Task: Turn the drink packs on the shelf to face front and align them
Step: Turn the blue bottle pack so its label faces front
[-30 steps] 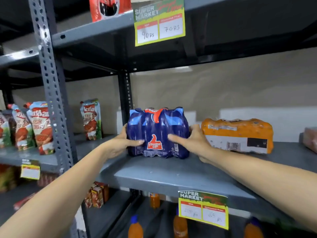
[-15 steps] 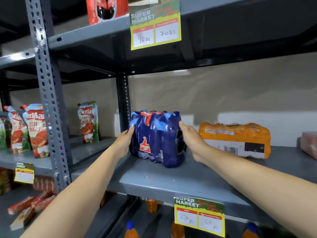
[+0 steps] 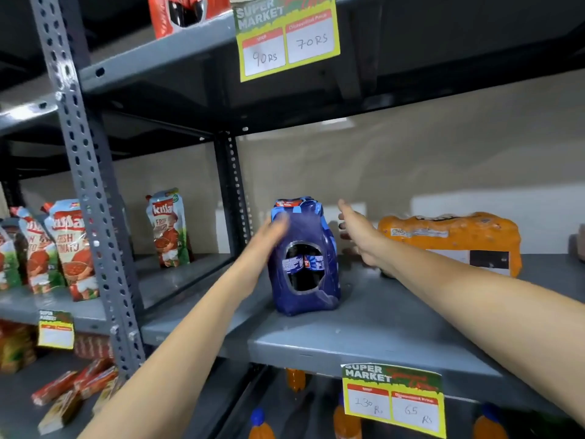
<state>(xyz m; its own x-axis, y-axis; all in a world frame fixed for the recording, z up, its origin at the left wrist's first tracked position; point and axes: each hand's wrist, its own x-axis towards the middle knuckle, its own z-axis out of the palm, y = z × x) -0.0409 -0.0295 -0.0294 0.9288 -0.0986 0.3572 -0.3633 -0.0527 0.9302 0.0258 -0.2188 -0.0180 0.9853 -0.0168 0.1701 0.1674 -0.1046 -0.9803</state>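
Note:
A blue shrink-wrapped drink pack point(image 3: 308, 224) stands on the grey shelf point(image 3: 364, 327) with its narrow end towards me; a torn oval hole in the wrap shows the dark bottles inside. My left hand point(image 3: 269, 239) lies blurred against the pack's upper left side. My right hand point(image 3: 357, 232) is off the pack, just to its right, with its fingers spread and pointing to the back. An orange drink pack point(image 3: 449, 236) lies on its side further right, its white barcode label facing front.
A perforated grey post point(image 3: 91, 201) stands left of the pack, with ketchup pouches point(image 3: 167, 229) on the neighbouring shelf. Yellow price tags hang from the shelf edge point(image 3: 392, 400) and from the shelf above point(image 3: 285, 36). Orange bottles point(image 3: 346, 423) stand below.
The blue pack has been turned from logo side front to narrow end front. My right hand has let go and moved off to the right; my left hand has stayed on it.

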